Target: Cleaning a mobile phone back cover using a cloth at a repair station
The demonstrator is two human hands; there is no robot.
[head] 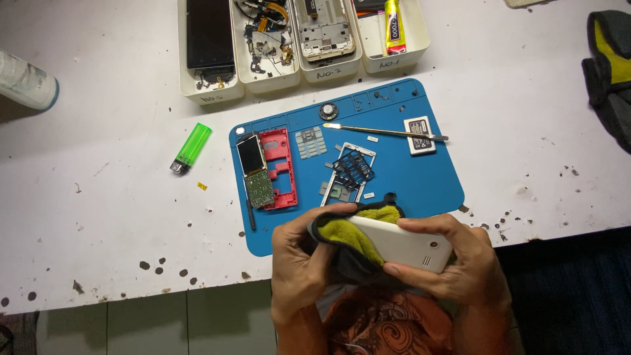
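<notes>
I see both hands low in the view, close together at the body — the left hand [299,266] curled with its thumb stretched right, fingers folded in, closed on what it holds. My right hand [453,260] cups from the other side — thumb on top, fingers wrapped beneath, gripping.

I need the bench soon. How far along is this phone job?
Done: the phone lies stripped on the blue mat, with its red frame, circuit board with screen and keypad laid out. In hand: right hand holds the white back cover, left hand rubs it with a green cloth. Left: every part remains unassembled.
</notes>
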